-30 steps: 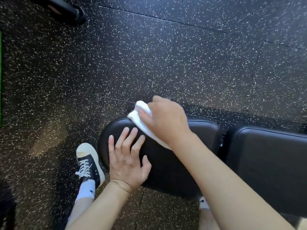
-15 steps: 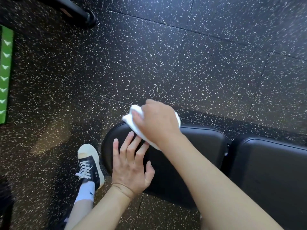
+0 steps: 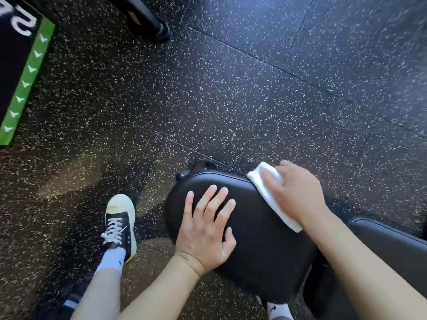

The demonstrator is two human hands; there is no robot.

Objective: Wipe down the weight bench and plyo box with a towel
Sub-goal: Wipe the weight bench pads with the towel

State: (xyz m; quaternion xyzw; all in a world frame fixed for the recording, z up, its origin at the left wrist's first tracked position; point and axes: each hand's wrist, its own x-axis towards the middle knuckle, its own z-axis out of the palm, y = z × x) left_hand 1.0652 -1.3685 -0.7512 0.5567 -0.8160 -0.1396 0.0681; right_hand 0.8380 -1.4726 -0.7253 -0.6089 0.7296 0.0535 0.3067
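The black padded seat (image 3: 254,241) of the weight bench fills the lower middle, and its back pad (image 3: 392,245) continues to the right. My left hand (image 3: 205,229) rests flat on the seat's left part, fingers spread. My right hand (image 3: 298,192) grips a folded white towel (image 3: 269,195) and presses it on the seat's far right edge. The black plyo box (image 3: 13,54), with a green arrow-marked edge, stands at the upper left, away from both hands.
Black speckled rubber floor (image 3: 231,100) surrounds the bench. My left foot in a black and cream sneaker (image 3: 120,222) stands just left of the seat. A black metal leg with a round end cap (image 3: 150,19) lies on the floor at the top.
My right hand has slid the towel from the seat's far left edge along to its far right edge. My left hand stays flat on the seat. The view has swung, bringing the plyo box in.
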